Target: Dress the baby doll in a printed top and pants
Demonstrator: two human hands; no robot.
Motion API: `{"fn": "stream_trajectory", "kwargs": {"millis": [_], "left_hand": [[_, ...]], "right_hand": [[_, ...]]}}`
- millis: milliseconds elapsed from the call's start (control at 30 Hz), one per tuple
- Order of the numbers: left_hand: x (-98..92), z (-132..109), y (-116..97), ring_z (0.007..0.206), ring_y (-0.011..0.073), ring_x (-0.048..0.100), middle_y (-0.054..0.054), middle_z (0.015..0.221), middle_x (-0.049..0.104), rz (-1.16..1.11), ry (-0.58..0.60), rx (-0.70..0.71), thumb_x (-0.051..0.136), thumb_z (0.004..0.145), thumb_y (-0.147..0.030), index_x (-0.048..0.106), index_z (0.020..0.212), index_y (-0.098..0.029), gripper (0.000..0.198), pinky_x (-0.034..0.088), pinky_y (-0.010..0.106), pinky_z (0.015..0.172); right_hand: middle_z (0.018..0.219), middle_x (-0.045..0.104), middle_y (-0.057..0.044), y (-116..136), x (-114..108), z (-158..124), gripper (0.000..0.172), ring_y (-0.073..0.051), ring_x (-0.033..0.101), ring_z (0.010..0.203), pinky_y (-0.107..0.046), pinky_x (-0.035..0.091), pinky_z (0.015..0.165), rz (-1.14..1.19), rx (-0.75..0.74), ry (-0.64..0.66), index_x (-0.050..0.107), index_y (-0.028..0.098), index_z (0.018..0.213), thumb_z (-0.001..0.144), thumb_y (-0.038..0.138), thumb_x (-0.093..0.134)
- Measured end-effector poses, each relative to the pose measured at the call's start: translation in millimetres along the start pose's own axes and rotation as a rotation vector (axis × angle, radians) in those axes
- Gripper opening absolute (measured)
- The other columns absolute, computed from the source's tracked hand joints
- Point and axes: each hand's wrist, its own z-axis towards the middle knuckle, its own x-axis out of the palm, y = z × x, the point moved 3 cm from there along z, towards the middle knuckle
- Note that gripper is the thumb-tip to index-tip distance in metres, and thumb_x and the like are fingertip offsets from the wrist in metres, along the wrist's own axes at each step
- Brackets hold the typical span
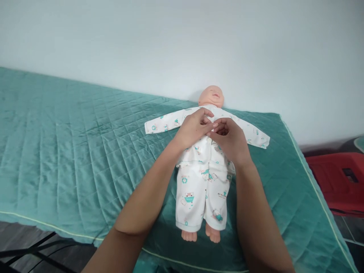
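Observation:
A baby doll (pixel 211 96) lies on its back, head toward the wall, dressed in a white printed shirt (pixel 196 151) and matching trousers (pixel 190 189). Its sleeves stretch out to both sides, and its bare feet show below the trouser cuffs. Over the doll's chest, my left hand (pixel 196 128) pinches the shirt's front opening. My right hand (pixel 231 137) meets it there, fingertips closed on the same front edge. The fingertips of both hands nearly touch. Whether a button sits between them is hidden.
Under the doll is a green quilted cover (pixel 85 159) with a pale piped edge. A white wall (pixel 142 45) rises behind it. Beyond the right edge stands a red plastic object (pixel 338 178). Dark thin bars (pixel 31 250) show at the lower left, over the floor.

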Motion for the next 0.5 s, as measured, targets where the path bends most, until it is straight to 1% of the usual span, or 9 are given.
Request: {"fn": "stream_trajectory", "kwargs": {"millis": [133,300,367,500], "left_hand": [[1.9,-0.1,-2.5,0.068,0.0106,0.061,-0.004,0.073,0.065,0.077,-0.047,-0.023,0.065,0.084,-0.023,0.059,0.104,-0.021,0.021,0.044,0.023,0.065],[1.8,0.7,-0.5,0.067,0.0107,0.06,-0.004,0.074,0.063,0.056,-0.049,-0.034,0.063,0.084,-0.022,0.059,0.105,-0.022,0.021,0.043,0.023,0.062],[2.0,1.3,2.1,0.068,0.0107,0.06,-0.004,0.075,0.062,0.007,-0.044,-0.036,0.062,0.083,-0.02,0.059,0.104,-0.022,0.021,0.044,0.023,0.062],[3.0,2.3,6.8,0.064,0.0099,0.061,-0.004,0.073,0.06,-0.168,-0.028,-0.039,0.064,0.081,-0.016,0.059,0.101,-0.022,0.021,0.047,0.023,0.062]], "right_hand": [[0.076,0.065,0.004,2.2,-0.7,-1.2,0.028,-0.013,0.058,0.068,-0.03,0.045,0.068,-0.097,-0.01,-0.013,0.065,0.022,0.099,0.072,0.021,0.073],[0.077,0.067,0.003,6.2,-0.5,-3.0,0.032,-0.014,0.058,0.069,-0.029,0.045,0.067,-0.149,-0.021,0.002,0.064,0.023,0.105,0.074,0.025,0.072],[0.077,0.067,0.004,7.1,-0.1,-3.3,0.032,-0.014,0.058,0.068,-0.028,0.045,0.066,-0.15,-0.022,0.004,0.063,0.024,0.106,0.075,0.025,0.072],[0.077,0.067,0.003,7.4,0.3,-3.4,0.033,-0.014,0.058,0.067,-0.028,0.045,0.065,-0.14,-0.027,0.007,0.063,0.024,0.106,0.075,0.025,0.073]]}}
